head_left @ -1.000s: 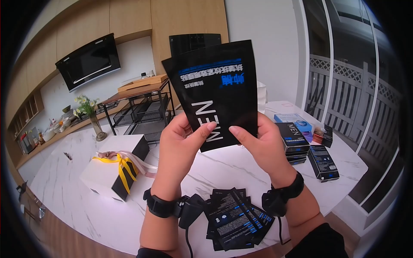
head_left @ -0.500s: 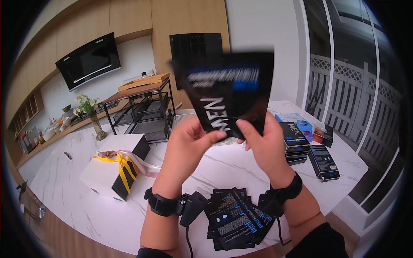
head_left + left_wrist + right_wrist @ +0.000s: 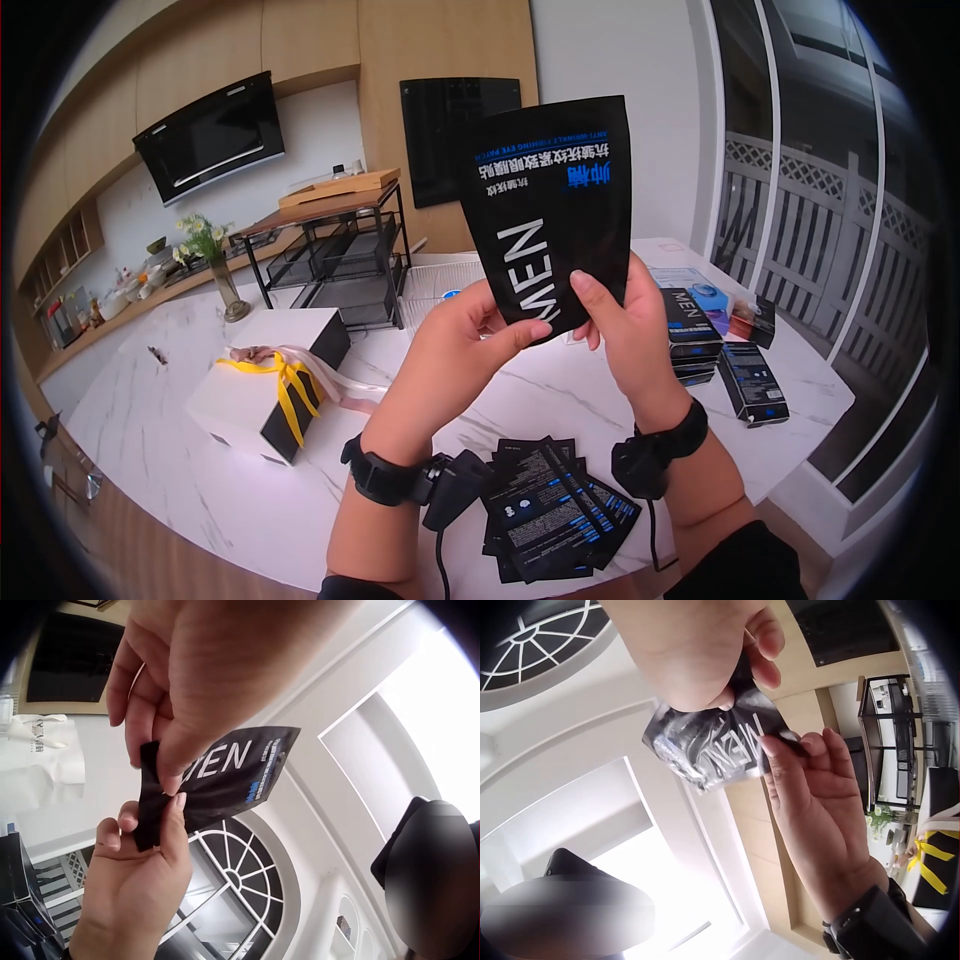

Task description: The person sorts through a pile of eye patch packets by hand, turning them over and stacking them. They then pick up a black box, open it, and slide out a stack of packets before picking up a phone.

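Observation:
Both hands hold up one black sachet (image 3: 550,200) marked MEN over the table. The left hand (image 3: 455,345) pinches its lower left corner between thumb and fingers; the right hand (image 3: 635,335) grips the lower right edge, thumb on the front. In the left wrist view the thumbs meet near one end of the sachet (image 3: 225,769). The right wrist view shows the sachet (image 3: 720,746) shiny and slightly creased. Below the hands, several similar black sachets (image 3: 545,510) lie fanned out on the table.
A white box (image 3: 270,385) with yellow and pink ribbons stands at the left, a flower vase (image 3: 228,290) and black rack (image 3: 345,260) behind. Stacked black boxes (image 3: 690,320), another black box (image 3: 752,383) and a blue box (image 3: 695,280) are at the right.
The sachet has moved to the right and, after a blurred swing, is held steady with its printed front in view. Both hands have kept hold and shifted slightly right.

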A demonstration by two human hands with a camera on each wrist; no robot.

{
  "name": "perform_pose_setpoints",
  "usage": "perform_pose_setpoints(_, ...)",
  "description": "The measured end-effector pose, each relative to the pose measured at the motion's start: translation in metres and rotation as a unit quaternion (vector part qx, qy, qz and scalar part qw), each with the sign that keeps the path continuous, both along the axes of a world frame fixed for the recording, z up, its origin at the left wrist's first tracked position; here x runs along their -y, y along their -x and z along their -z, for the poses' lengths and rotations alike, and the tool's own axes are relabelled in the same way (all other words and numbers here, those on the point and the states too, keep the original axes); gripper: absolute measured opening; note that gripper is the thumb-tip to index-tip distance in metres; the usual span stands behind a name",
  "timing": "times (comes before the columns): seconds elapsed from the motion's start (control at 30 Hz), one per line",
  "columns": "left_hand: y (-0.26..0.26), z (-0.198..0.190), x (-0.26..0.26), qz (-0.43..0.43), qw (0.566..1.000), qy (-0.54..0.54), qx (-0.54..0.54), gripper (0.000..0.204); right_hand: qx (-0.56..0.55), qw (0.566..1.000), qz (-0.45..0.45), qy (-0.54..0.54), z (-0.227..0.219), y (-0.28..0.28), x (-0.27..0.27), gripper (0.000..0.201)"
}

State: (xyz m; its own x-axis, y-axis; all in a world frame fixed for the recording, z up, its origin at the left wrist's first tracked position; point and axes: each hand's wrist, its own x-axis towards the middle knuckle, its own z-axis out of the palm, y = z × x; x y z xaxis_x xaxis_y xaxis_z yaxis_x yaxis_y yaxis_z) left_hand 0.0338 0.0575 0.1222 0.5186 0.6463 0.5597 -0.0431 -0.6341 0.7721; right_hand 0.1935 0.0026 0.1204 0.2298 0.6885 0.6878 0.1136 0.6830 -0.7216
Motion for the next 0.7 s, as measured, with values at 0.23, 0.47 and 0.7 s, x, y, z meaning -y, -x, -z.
perform_pose_setpoints(0.23, 0.006, 0.000, -0.004, -0.082, 0.996, -0.006, 0.041, 0.016, 0.035, 0.999, -0.018, -0.022, 0.008, 0.016, 0.006, 0.011)
perform_pose_setpoints(0.47, 0.007, 0.000, -0.006, -0.007, 0.998, 0.034, 0.053, 0.019, 0.026, 0.999, -0.042, 0.004, 0.003, 0.013, 0.010, 0.017)
perform_pose_setpoints(0.7, 0.002, -0.002, 0.007, 0.036, 0.996, 0.057, 0.054, 0.017, 0.001, 0.999, -0.050, -0.008, 0.001, 0.006, 0.005, 0.027)
